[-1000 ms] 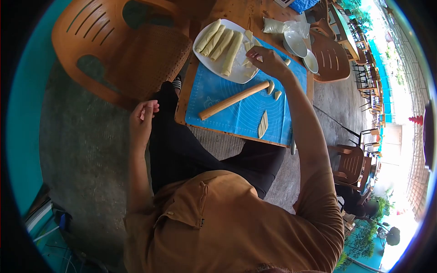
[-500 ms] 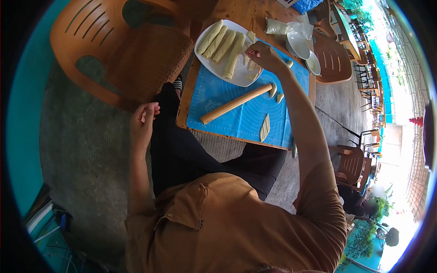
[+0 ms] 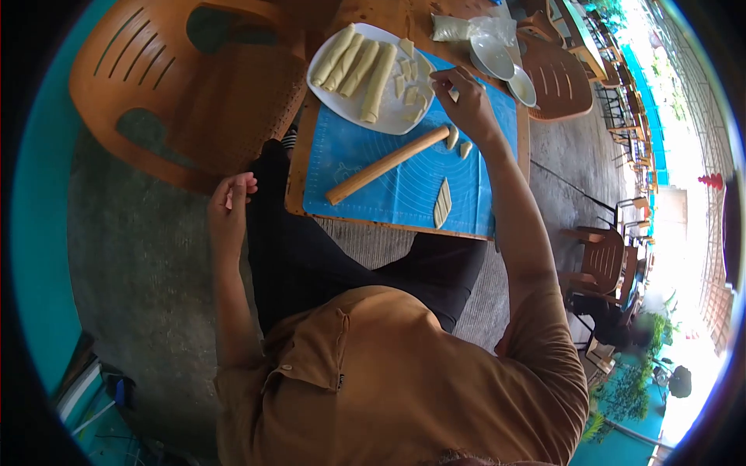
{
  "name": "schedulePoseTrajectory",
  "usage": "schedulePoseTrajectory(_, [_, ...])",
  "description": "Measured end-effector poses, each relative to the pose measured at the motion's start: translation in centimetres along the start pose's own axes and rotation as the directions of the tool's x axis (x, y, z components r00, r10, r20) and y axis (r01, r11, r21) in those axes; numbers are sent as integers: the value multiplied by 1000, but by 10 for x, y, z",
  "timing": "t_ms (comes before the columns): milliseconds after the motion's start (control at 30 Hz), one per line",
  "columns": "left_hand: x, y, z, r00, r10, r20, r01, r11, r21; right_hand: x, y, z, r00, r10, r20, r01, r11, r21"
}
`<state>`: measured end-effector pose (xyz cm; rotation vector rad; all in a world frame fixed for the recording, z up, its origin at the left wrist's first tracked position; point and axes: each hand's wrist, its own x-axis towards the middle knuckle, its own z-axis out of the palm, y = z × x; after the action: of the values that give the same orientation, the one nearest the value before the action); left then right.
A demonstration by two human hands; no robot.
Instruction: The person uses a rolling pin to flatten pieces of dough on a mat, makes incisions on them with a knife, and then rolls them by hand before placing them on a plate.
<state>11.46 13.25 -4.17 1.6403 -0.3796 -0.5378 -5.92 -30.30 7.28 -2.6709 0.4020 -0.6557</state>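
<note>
Over the right part of the blue mat point(image 3: 404, 179), just off the plate's edge, is my right hand point(image 3: 464, 97), its fingers bent together; whether something small is between them is unclear. The white plate point(image 3: 350, 113) bears several long dough rolls point(image 3: 378, 82) and small flat dough pieces point(image 3: 409, 95). A wooden rolling pin point(image 3: 387, 165) lies diagonally on the mat, with small dough lumps point(image 3: 452, 138) at its upper end. Nearer the front edge lies a scored, diamond-shaped dough strip point(image 3: 442, 204). My left hand point(image 3: 231, 194) hangs beside my knee, away from the table, fingers curled.
Two white bowls point(image 3: 492, 57) and a clear plastic bag with pale contents point(image 3: 452, 29) stand beyond the mat. An orange-brown chair point(image 3: 183, 101) is at the left, another point(image 3: 558, 81) behind the table. More chairs and tables line the right side.
My right hand has moved from over the small dough pieces to just beyond the plate's right edge. The whole view has shifted slightly, and my left hand stays beside my knee.
</note>
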Motion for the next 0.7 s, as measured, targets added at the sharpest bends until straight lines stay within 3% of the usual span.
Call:
schedulePoseTrajectory(67, [-1, 4, 2, 999, -15, -40, 16, 1000, 25, -34, -11, -15, 1000, 1, 0, -1, 1000, -21])
schedulePoseTrajectory(233, [1, 11, 12, 1000, 1, -18, -1, 1000, 17, -123, -19, -34, 957, 55, 284, -53, 998, -17])
schedulePoseTrajectory(333, [3, 17, 21, 999, 32, 13, -32, 999, -12, -153, -21, -35, 933, 110, 341, -94, 994, -62])
schedulePoseTrajectory(700, [-16, 49, 50, 983, 140, 119, -141, 990, -4, -166, -1, -31, 929, 44, 368, -33, 999, -35])
